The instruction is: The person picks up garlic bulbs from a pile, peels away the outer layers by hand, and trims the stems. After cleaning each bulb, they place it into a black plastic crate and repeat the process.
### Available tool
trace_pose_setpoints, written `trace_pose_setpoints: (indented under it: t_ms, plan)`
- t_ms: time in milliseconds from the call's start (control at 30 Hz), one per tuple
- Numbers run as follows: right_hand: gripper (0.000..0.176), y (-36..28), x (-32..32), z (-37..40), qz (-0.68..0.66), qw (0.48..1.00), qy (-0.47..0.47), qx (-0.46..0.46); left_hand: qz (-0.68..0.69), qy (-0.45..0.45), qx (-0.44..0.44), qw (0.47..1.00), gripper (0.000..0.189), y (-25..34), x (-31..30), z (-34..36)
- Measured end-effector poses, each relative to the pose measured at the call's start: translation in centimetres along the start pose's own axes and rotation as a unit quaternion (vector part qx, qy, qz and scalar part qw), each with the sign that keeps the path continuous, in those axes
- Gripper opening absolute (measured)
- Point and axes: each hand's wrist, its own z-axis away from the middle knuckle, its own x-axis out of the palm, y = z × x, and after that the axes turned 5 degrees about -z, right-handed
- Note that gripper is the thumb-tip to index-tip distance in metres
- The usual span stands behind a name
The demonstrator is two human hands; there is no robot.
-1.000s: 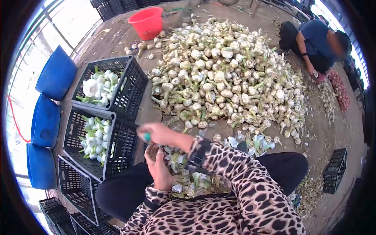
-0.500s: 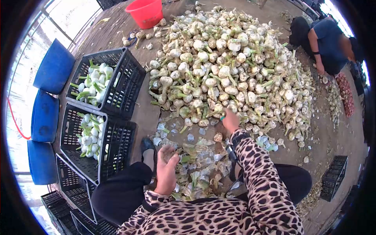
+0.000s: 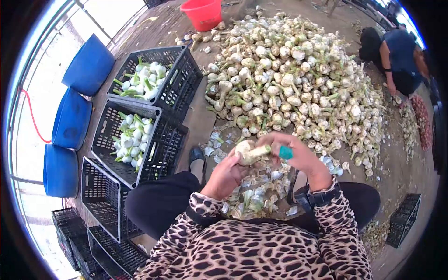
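Observation:
A garlic bulb [image 3: 246, 154] with a thick pale stem is held in front of me, its stem pointing right. My left hand [image 3: 222, 178] is closed on the bulb's near left side. My right hand [image 3: 304, 157] curls over the far side of the bulb and its stem, with a teal wrap [image 3: 285, 152] on one digit. Some of its fingertips are hidden. Beyond the hands rises a large heap of unpeeled garlic [image 3: 289, 88]. Loose papery skins [image 3: 254, 198] litter the ground between my feet.
Left of me, two black crates [image 3: 161, 161] hold cleaned white garlic [image 3: 133, 142]; more black crates [image 3: 100, 200] stand nearer. Blue tubs [image 3: 70, 119] line the left side. A red basin [image 3: 202, 16] sits behind. Another person [image 3: 402, 60] crouches far right, beside reddish bulbs [image 3: 421, 123].
My right hand has come back from the heap's edge to meet my left hand. The left hand, open before, now holds a garlic bulb. The view has shifted left.

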Motion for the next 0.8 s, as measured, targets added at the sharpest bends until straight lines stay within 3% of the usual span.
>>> trace_pose_setpoints:
  t_ms: [100, 233, 333, 500, 600, 700, 800]
  plan:
    - [0.031, 1.6, 2.6, 1.7, -0.232, 0.956, 0.177, -0.045, -0.052, 0.055, 0.077, 0.994, 0.045, 0.0, 1.6, 1.3]
    - [0.024, 5.4, 5.8, 2.6, -0.336, 0.907, 0.254, 0.008, -0.156, 0.063, 0.196, 0.966, 0.062, -1.2, 0.6, 1.8]
    - [0.026, 4.3, 7.2, 2.3, -0.392, 0.888, 0.231, 0.064, -0.216, 0.059, 0.275, 0.935, 0.075, -1.5, 0.9, 1.7]
    - [0.023, 2.0, 9.2, 0.6, -0.325, 0.893, 0.290, 0.113, -0.375, 0.052, 0.256, 0.889, 0.077, -0.8, 1.4, 1.9]
    - [0.024, 3.2, 8.6, 0.3, -0.343, 0.901, 0.252, 0.083, -0.323, 0.038, 0.230, 0.917, 0.073, -0.5, 1.5, 2.3]
    - [0.022, 2.7, 8.9, 0.3, -0.291, 0.920, 0.254, 0.066, -0.396, 0.078, 0.257, 0.878, 0.076, -0.7, 1.1, 2.4]
    - [0.019, 2.6, 9.1, 0.1, -0.251, 0.929, 0.270, 0.046, -0.353, 0.077, 0.251, 0.898, 0.079, -0.5, 1.3, 2.6]
